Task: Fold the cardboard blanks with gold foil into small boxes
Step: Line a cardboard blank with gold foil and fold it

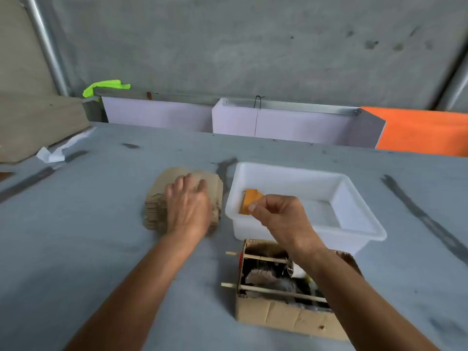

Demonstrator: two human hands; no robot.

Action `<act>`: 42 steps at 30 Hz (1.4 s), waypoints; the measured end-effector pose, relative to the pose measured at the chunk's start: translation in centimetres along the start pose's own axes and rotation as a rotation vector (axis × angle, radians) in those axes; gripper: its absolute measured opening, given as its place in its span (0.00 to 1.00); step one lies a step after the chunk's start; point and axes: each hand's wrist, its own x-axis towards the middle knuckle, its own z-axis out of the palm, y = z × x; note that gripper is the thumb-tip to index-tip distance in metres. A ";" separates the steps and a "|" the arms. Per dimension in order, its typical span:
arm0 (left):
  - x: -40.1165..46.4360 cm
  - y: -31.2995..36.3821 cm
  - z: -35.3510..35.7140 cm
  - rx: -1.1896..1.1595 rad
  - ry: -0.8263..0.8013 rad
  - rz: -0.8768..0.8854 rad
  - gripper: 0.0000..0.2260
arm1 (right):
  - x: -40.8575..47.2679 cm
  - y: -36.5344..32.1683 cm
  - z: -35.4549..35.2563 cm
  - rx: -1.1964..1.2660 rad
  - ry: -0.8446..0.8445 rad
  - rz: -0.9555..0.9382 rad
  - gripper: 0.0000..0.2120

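A stack of brown cardboard blanks [157,198] lies on the grey table, left of centre. My left hand [188,201] rests flat on top of the stack, fingers spread. A white plastic tub [354,224] stands just right of the stack. Over its left rim my right hand [276,214] pinches a small gold-orange folded piece [250,201] between thumb and forefinger. The piece hangs partly inside the tub.
A brown cardboard box [286,315] crossed by wooden sticks and holding dark scraps sits in front of the tub, under my right forearm. Crumpled white paper [54,154] lies at the far left. White panels [278,120] and an orange sheet [425,130] stand behind the table.
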 end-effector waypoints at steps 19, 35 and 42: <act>0.0 -2.1 2.8 0.032 0.022 0.041 0.09 | 3.6 -0.3 5.2 -0.145 -0.032 0.020 0.10; -0.9 -2.5 -0.5 -0.096 0.211 0.084 0.17 | 4.2 -1.3 7.7 -0.158 0.048 0.113 0.08; -1.3 -1.8 -0.3 -0.202 0.291 0.131 0.16 | 4.4 -1.5 8.7 0.198 -0.047 0.416 0.09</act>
